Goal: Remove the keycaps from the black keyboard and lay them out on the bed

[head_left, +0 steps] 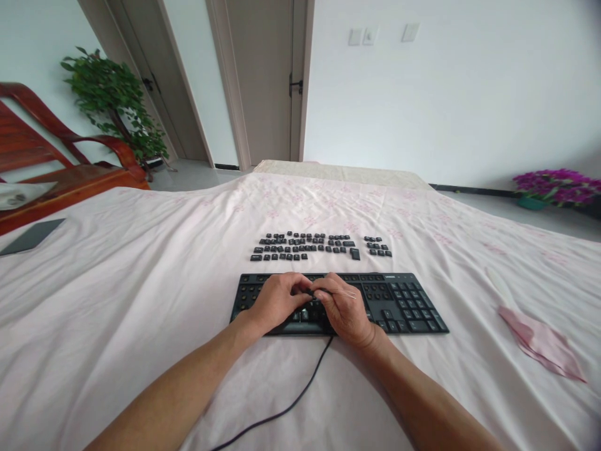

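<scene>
A black keyboard (404,304) lies on a pale pink sheet (141,294), many of its left-side keys taken off. Loose black keycaps (305,245) are laid out in rows just beyond it, with a smaller group (378,246) to their right. My left hand (277,300) rests on the keyboard's middle with fingers curled, pinching a small dark piece that looks like a keycap. My right hand (345,310) is closed round a thin wire tool (345,293), its tip meeting the left fingers. The keyboard's cable (291,407) runs toward me.
A folded pink cloth (539,341) lies on the sheet at the right. A dark flat tablet or phone (30,237) sits at the left edge beside a wooden chair (61,169). A green potted plant (113,100), doors and purple flowers (558,186) stand behind.
</scene>
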`<move>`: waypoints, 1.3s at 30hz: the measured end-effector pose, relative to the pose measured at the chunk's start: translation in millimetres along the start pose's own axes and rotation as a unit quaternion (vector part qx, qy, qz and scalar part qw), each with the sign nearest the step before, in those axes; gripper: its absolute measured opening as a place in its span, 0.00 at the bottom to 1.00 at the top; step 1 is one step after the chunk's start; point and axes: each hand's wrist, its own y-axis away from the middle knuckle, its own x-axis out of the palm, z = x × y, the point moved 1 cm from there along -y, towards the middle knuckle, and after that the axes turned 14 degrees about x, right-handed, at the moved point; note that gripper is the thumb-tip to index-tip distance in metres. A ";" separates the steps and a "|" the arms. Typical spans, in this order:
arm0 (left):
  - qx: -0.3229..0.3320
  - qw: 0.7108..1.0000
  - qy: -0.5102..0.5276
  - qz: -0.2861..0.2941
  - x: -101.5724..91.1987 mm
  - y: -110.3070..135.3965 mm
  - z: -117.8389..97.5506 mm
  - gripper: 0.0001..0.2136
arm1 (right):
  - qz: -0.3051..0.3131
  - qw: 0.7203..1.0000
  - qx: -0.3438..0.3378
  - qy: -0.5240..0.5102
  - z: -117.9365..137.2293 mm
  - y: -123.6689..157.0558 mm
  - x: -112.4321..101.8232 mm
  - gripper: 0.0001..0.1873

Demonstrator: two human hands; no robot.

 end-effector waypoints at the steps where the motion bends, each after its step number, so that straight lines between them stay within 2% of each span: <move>1: -0.006 1.000 0.007 -0.001 0.3 -0.3 0.0 0.06 | -0.007 1.000 0.007 -0.006 0.0 0.2 -0.3 0.13; 9: -0.017 0.998 0.053 -0.002 2.6 -2.1 7.4 0.06 | -0.018 0.999 0.013 -0.043 -0.2 0.5 -1.6 0.12; 17: -0.035 0.999 0.040 0.002 -0.4 -6.6 10.5 0.07 | -0.073 0.989 0.075 -0.099 3.7 -1.7 -7.9 0.16; 22: -0.039 0.999 0.031 -0.022 -3.2 -8.7 9.2 0.07 | -0.116 0.973 0.154 -0.129 -1.4 -2.5 -9.1 0.17; 25: -0.015 0.999 -0.029 -0.028 -5.9 -9.5 8.2 0.06 | -0.132 0.962 0.184 -0.154 -5.1 -5.6 -11.8 0.17; 29: 0.021 0.989 -0.144 0.000 -8.7 -10.1 5.6 0.05 | -0.115 0.959 0.202 -0.161 -9.3 -10.4 -18.9 0.17; 39: 0.039 0.952 -0.298 0.061 -17.1 -6.4 -1.0 0.06 | -0.103 0.961 0.212 -0.142 -18.2 -12.9 -31.1 0.18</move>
